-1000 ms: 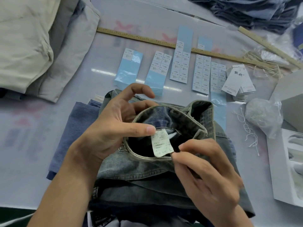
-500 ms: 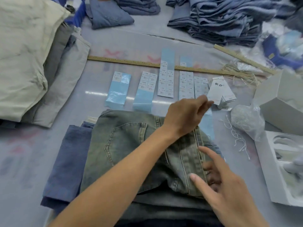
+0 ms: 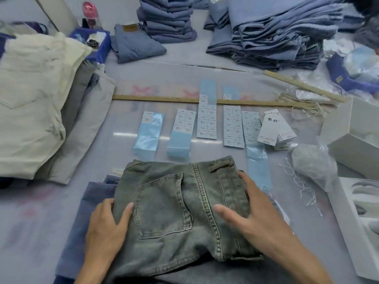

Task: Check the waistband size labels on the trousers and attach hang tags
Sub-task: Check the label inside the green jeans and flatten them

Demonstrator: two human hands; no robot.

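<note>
A folded grey-green pair of jeans [image 3: 174, 201] lies in front of me, back pocket up and waistband to the right, on top of darker blue trousers [image 3: 92, 212]. My left hand [image 3: 106, 228] holds the jeans' left edge, thumb on top and fingertips tucked at the edge. With straight fingers and a spread thumb, my right hand [image 3: 252, 214] rests on the right side by the waistband. The size label is hidden. Beyond the jeans lie size sticker sheets [image 3: 206, 117] on blue backing and a stack of white hang tags [image 3: 274, 128].
White strings [image 3: 303, 187] and a plastic bag [image 3: 311, 162] lie to the right, next to white boxes [image 3: 356, 136]. A wooden ruler [image 3: 164, 98] crosses the table. Beige trousers [image 3: 30, 99] are piled at left, and blue jeans stacks [image 3: 266, 33] stand at the back.
A second ago both hands held the waistband open and pinched the size label. The jeans now lie flat and closed. My left hand has come back from the stickers to the left edge.
</note>
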